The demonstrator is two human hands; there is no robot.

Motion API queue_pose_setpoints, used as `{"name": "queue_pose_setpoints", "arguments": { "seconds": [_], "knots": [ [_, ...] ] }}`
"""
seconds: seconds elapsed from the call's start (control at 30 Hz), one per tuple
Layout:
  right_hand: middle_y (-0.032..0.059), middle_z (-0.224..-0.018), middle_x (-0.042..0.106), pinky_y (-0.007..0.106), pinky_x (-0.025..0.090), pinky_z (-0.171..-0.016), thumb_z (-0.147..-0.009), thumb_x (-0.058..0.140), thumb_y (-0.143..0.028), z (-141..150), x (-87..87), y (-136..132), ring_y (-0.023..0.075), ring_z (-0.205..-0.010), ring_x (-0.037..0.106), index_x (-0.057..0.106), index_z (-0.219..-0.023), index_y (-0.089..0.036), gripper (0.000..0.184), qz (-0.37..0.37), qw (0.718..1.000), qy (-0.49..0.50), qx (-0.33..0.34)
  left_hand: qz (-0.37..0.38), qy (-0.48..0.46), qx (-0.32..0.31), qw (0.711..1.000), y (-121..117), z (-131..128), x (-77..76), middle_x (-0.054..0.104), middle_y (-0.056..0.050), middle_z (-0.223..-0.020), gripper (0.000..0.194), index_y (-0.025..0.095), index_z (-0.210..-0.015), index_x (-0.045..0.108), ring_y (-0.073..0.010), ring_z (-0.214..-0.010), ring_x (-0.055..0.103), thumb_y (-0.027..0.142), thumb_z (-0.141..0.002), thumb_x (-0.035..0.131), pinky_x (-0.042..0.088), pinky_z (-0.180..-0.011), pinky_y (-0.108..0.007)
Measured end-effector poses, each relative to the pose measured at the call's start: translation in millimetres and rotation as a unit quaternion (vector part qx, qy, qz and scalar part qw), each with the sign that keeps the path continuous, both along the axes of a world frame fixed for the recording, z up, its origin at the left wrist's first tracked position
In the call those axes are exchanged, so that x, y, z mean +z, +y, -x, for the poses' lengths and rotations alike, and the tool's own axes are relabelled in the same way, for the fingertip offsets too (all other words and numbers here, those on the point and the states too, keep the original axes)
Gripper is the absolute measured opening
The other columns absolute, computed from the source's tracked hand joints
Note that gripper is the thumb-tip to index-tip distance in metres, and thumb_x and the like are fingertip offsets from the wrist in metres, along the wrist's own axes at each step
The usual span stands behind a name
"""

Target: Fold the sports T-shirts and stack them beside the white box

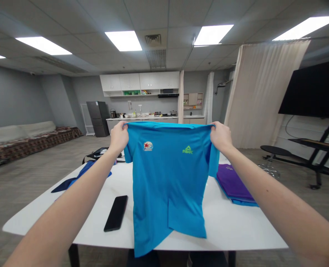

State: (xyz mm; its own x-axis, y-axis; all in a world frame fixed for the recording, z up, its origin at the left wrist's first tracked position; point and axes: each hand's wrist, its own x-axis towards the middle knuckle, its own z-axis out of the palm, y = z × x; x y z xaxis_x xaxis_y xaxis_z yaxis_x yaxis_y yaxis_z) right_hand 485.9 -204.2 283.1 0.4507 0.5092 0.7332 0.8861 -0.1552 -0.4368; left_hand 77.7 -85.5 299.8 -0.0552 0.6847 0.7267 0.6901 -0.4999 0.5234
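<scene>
A blue T-shirt (pixel 170 174) hangs stretched between my two hands, its chest facing me with a red star emblem on the left and a green PEAK logo on the right. My left hand (pixel 119 137) pinches one shoulder of it. The other shoulder is gripped by my right hand (pixel 220 135). The lower hem dangles unevenly over the near edge of the white table (pixel 236 228). Left of the shirt, a black phone (pixel 116 213) lies flat on the tabletop.
Purple and blue folded clothes (pixel 235 183) lie at the table's right. Dark blue clothing (pixel 82 176) and a black bag (pixel 97 154) are on the left side. Beyond stand a round stool (pixel 275 151), a screen on a wheeled stand (pixel 311 91), a fridge (pixel 96 118) and a sofa (pixel 28 137).
</scene>
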Motion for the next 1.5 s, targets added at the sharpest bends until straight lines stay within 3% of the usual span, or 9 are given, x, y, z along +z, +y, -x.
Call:
{"name": "queue_pose_setpoints", "arguments": {
  "seconds": [0.2, 0.4, 0.63, 0.77, 0.93, 1.07, 1.2, 1.3, 1.5],
  "knots": [
    [0.0151, -0.103, 0.074, 0.045, 0.05, -0.096, -0.085, 0.047, -0.017, -11.3, 31.8, -27.0, 0.0313, -0.102, 0.066, 0.079, -0.103, -0.017, 0.037, -0.044, 0.999, -0.003, 0.018, -0.082, -0.042, -0.012, 0.996, -35.4, 7.5, 35.5, 0.074, -0.005, -0.094, 0.034, 0.021, -0.103, 0.072, -0.0232, -0.089, 0.064, 0.044, -0.097, 0.048, 0.043, -0.078, -0.028],
    [0.0136, -0.096, 0.073, 0.04, 0.051, -0.085, -0.09, 0.046, -0.022, -7.1, 65.6, -57.1, 0.0277, -0.091, 0.067, 0.074, -0.109, -0.016, 0.035, -0.11, 0.993, 0.042, 0.022, -0.143, -0.082, -0.025, 0.986, -69.6, 18.9, 69.7, 0.068, 0.0, -0.083, 0.039, 0.019, -0.096, 0.07, -0.0176, -0.081, 0.059, 0.047, -0.1, 0.043, 0.041, -0.071, -0.026],
    [0.0136, -0.1, 0.075, 0.036, 0.045, -0.082, -0.097, 0.048, -0.032, 8.6, 82.7, -98.1, 0.0265, -0.09, 0.066, 0.073, -0.107, -0.017, 0.031, -0.218, 0.972, -0.062, -0.055, -0.216, 0.036, 0.036, 0.975, -105.8, 44.9, 90.6, 0.067, -0.001, -0.089, 0.049, 0.023, -0.105, 0.068, -0.0221, -0.09, 0.062, 0.061, -0.101, 0.037, 0.042, -0.082, -0.035],
    [0.0126, -0.098, 0.076, 0.032, 0.043, -0.079, -0.1, 0.049, -0.036, 2.6, 86.2, -104.7, 0.0248, -0.089, 0.067, 0.074, -0.105, -0.017, 0.031, -0.205, 0.968, -0.124, -0.074, -0.175, 0.073, 0.027, 0.982, -102.7, 58.3, 96.2, 0.067, -0.005, -0.081, 0.052, 0.028, -0.083, 0.066, -0.0298, -0.092, 0.064, 0.071, -0.095, 0.038, 0.044, -0.084, -0.042],
    [0.0152, -0.108, 0.075, 0.032, 0.042, -0.082, -0.102, 0.048, -0.035, -10.9, 78.5, -75.9, 0.0251, -0.096, 0.067, 0.074, -0.11, -0.015, 0.034, -0.132, 0.974, -0.182, -0.042, -0.118, 0.087, -0.001, 0.989, -68.2, 63.2, 87.5, 0.066, -0.012, -0.077, 0.052, 0.029, -0.077, 0.066, -0.035, -0.089, 0.062, 0.072, -0.092, 0.042, 0.044, -0.085, -0.046],
    [0.015, -0.104, 0.075, 0.037, 0.044, -0.083, -0.101, 0.048, -0.039, -19.9, 51.7, -28.4, 0.029, -0.094, 0.066, 0.074, -0.11, -0.016, 0.036, -0.027, 0.984, -0.169, -0.049, -0.062, 0.137, -0.004, 0.989, -17.1, 52.0, 59.6, 0.069, -0.012, -0.084, 0.047, 0.025, -0.08, 0.069, -0.0346, -0.091, 0.062, 0.061, -0.094, 0.043, 0.046, -0.09, -0.046],
    [0.0147, -0.098, 0.075, 0.039, 0.045, -0.085, -0.102, 0.048, -0.042, -34.1, 0.7, 37.6, 0.0303, -0.094, 0.067, 0.073, -0.113, -0.019, 0.037, 0.055, 0.987, -0.143, -0.041, 0.013, 0.181, -0.004, 0.983, 58.2, 34.6, 1.6, 0.073, -0.009, -0.088, 0.04, 0.021, -0.083, 0.071, -0.0304, -0.09, 0.065, 0.05, -0.094, 0.047, 0.048, -0.085, -0.038],
    [0.0157, -0.095, 0.075, 0.038, 0.045, -0.083, -0.103, 0.045, -0.044, -44.3, -52.6, 93.8, 0.0306, -0.093, 0.068, 0.073, -0.115, -0.02, 0.039, 0.126, 0.982, -0.133, -0.05, 0.083, 0.192, -0.021, 0.978, 122.9, 20.9, -64.2, 0.075, -0.011, -0.094, 0.04, 0.021, -0.086, 0.073, -0.0312, -0.094, 0.066, 0.05, -0.093, 0.047, 0.047, -0.083, -0.034],
    [0.0153, -0.106, 0.074, 0.035, 0.046, -0.083, -0.106, 0.037, -0.039, -57.4, -183.4, 208.7, 0.0295, -0.101, 0.068, 0.07, -0.115, -0.018, 0.04, 0.279, 0.957, -0.068, -0.041, 0.246, 0.223, 0.002, 0.943, 242.1, -16.5, -218.5, 0.076, -0.011, -0.108, 0.039, 0.02, -0.097, 0.073, -0.0301, -0.106, 0.067, 0.042, -0.098, 0.041, 0.047, -0.088, -0.032]
  ]
}}
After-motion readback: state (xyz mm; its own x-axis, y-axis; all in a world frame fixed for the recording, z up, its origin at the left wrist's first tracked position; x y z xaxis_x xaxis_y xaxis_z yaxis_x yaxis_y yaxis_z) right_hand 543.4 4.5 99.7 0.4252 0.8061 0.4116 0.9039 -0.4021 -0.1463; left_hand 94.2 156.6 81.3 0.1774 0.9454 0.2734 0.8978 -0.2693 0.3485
